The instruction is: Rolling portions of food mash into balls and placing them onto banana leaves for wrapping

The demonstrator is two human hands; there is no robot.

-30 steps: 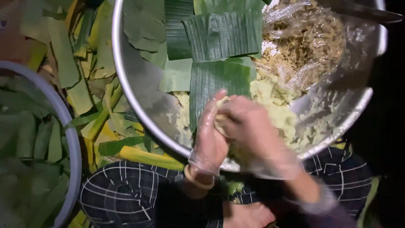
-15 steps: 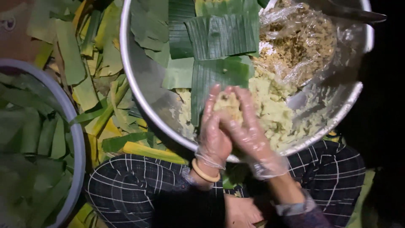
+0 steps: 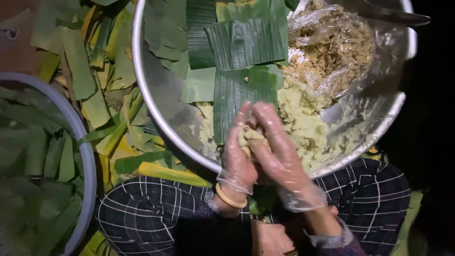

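Observation:
Both my hands wear thin clear plastic gloves and press together around a lump of pale yellow dough [image 3: 248,136]. My left hand [image 3: 237,154] cups it from the left, my right hand [image 3: 277,149] from the right. They hover over the near rim of a big metal basin [image 3: 161,102]. The basin holds pale yellow mash [image 3: 303,121], cut banana leaf pieces [image 3: 244,71] and a clear plastic bag of brown crumbly filling [image 3: 332,47].
A second round basin [image 3: 87,161] full of green leaves stands at the left. Leaf strips and scraps [image 3: 102,95] lie scattered between the two basins. My knees in dark checked trousers [image 3: 151,213] are below the basin. The right side is dark.
My hands have shifted from kneading over the mash to pressing upright, palm to palm, around the lump. The view has moved slightly closer.

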